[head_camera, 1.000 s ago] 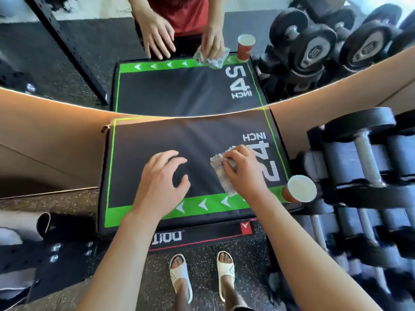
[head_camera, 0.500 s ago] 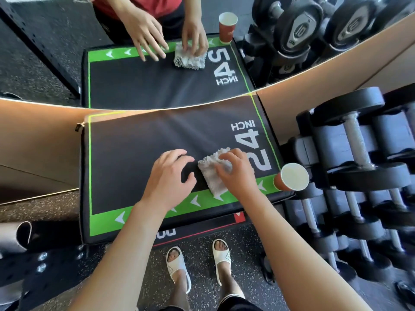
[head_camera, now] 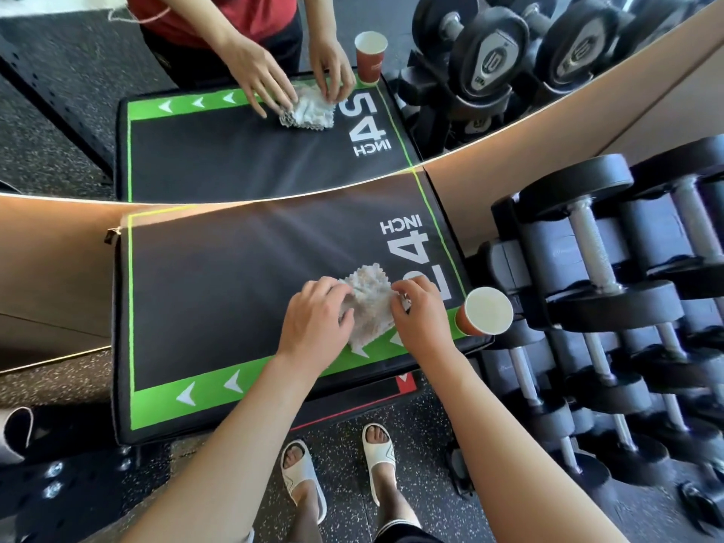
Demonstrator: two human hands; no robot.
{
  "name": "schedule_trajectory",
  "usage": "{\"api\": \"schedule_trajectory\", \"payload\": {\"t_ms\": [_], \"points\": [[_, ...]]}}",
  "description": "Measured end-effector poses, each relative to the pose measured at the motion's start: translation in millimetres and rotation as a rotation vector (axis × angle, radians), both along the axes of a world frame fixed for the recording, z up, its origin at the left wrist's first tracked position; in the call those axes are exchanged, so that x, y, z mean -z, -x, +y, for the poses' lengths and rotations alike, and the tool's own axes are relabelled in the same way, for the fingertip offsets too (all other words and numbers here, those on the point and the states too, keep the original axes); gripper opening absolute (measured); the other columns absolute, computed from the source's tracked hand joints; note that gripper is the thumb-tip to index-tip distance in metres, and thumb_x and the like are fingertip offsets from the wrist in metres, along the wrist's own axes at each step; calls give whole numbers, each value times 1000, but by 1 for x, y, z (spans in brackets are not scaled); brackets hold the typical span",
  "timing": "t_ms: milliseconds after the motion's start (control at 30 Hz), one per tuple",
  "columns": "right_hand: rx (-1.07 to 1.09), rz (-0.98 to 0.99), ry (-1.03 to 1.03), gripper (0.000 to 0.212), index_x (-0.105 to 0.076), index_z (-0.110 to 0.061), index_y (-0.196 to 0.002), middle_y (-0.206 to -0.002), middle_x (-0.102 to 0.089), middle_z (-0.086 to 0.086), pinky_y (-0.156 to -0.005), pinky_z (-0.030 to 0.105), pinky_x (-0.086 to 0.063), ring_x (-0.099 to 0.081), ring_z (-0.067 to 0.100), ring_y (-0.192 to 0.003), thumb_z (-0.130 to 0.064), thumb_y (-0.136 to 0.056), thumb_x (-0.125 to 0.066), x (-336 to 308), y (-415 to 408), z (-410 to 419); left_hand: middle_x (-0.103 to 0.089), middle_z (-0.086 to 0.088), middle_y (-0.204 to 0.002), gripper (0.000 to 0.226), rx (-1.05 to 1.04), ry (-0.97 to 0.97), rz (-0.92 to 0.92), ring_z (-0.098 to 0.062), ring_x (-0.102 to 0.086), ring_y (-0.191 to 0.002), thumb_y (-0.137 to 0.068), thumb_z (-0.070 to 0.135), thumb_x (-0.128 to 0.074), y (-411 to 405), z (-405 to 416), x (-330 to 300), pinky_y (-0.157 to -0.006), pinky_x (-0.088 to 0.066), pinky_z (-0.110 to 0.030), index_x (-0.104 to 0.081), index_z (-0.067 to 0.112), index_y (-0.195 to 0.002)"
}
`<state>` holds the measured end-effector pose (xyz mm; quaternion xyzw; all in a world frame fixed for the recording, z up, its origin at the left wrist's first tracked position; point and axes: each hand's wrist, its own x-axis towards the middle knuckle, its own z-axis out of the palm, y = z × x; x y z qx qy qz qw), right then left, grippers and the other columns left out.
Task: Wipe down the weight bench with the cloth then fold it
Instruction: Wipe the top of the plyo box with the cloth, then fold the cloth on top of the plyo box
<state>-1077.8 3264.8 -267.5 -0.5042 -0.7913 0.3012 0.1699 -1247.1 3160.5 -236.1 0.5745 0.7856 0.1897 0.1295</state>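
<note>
Both hands are on the small pale grey waffle-textured cloth (head_camera: pixel 370 303), which lies on the black padded tabletop with green borders (head_camera: pixel 235 299), between them. The left hand (head_camera: pixel 315 327) has its fingers curled over the cloth's left edge, and the right hand (head_camera: pixel 421 319) pinches its right edge with bent fingertips. The work looks to be at the folding stage, with the cloth not yet a neat shape.

The nearest risk is the cloth itself: it is bunched and limp, so a fold made from these grips could come out crooked or spring open if one edge slips free.

Just right of the right hand, at the tabletop's corner, stands an open red paper cup with a white inside (head_camera: pixel 485 312). A wide sweep of the right wrist or forearm could knock it off the edge toward the black dumbbells on the rack (head_camera: pixel 611 276) beyond. Whether it holds liquid cannot be told.

Farther off, the wall mirror (head_camera: pixel 254 150) repeats the scene and poses no hazard.
</note>
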Motion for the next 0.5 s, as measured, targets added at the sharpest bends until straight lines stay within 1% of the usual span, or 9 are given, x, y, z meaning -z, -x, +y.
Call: {"api": "schedule_trajectory", "payload": {"t_ms": [100, 167, 267, 333, 400, 433, 500], "points": [[-7, -54, 46, 23, -69, -11, -118, -111, -60, 1, -91, 33, -49, -55, 20, -104, -16, -98, -59, 0, 7, 11, -67, -1, -115, 27, -35, 4, 46, -29, -60, -105, -94, 22, -66, -2, 16, 1, -84, -50, -42, -71, 16, -119], [-32, -89, 47, 23, -71, -11, -115, -106, -59, 1, -86, 29, -48, -56, 18, -99, -15, -96, -59, 0, 11, 15, -65, -1, -120, 29, -20, 63, 86, -28, -57, -111, -97, 26, -62, -4, 28, 2, -88, -49, -43, -69, 17, -124], [-43, -84, 41, 20, -72, -10, -110, -102, -59, 1, -83, 28, -50, -58, 19, -94, -12, -94, -60, 0, 11, 15, -61, 1, -130, 34, 6, 143, 80, -26, -54, -118, -101, 33, -59, -9, 45, 3, -94, -48, -42, -64, 20, -132], [-45, -76, 46, 19, -73, -10, -107, -100, -59, 0, -80, 28, -52, -59, 17, -88, -13, -94, -60, 1, 10, 12, -58, 0, -136, 38, 12, 181, 51, -26, -53, -122, -102, 31, -60, -13, 52, 5, -96, -48, -44, -58, 21, -139], [-51, -74, 70, 19, -73, -12, -108, -99, -60, -2, -76, 26, -50, -59, 15, -86, -15, -94, -60, 2, 9, 11, -55, -2, -141, 44, 14, 220, 33, -29, -51, -125, -103, 27, -60, -15, 57, 7, -96, -49, -45, -51, 21, -145], [-50, -73, 82, 18, -72, -13, -106, -98, -61, -2, -74, 25, -49, -60, 15, -85, -15, -94, -59, 2, 9, 11, -55, -3, -139, 43, 14, 226, 38, -29, -51, -123, -103, 25, -60, -16, 58, 8, -95, -48, -45, -51, 20, -144], [-24, -63, 102, 15, -72, -15, -100, -95, -63, -3, -70, 28, -50, -61, 16, -83, -17, -95, -59, 2, 9, 13, -57, -3, -127, 31, 11, 193, 66, -28, -51, -115, -102, 18, -59, -18, 59, 9, -89, -48, -43, -59, 20, -133]]}}
